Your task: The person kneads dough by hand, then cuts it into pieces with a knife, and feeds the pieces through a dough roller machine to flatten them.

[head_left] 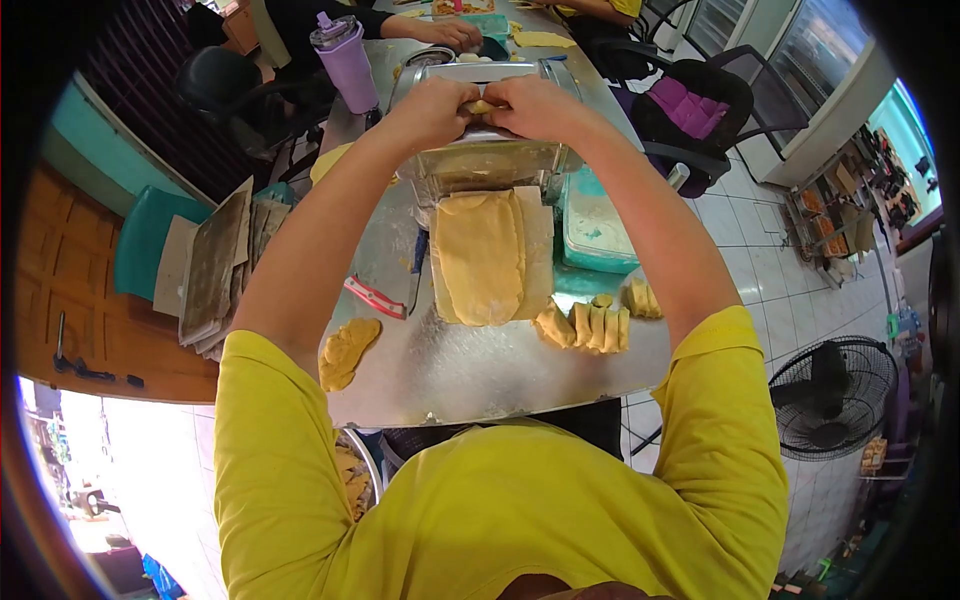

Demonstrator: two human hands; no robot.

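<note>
Above a metal dough-rolling machine, my left hand and my right hand are close together. Their fingers are closed on a small piece of yellow dough, mostly hidden by the fingers. In front of the machine, a flat folded dough sheet lies on a pale board. Left of it are a red-handled knife and a dark-handled knife. A dough lump rests at the near left. Several cut dough pieces sit at the near right.
A green tub with whitish contents stands right of the sheet. A purple tumbler is at the back left, near a co-worker's hand. Stacked boards, office chairs and a fan flank the metal table.
</note>
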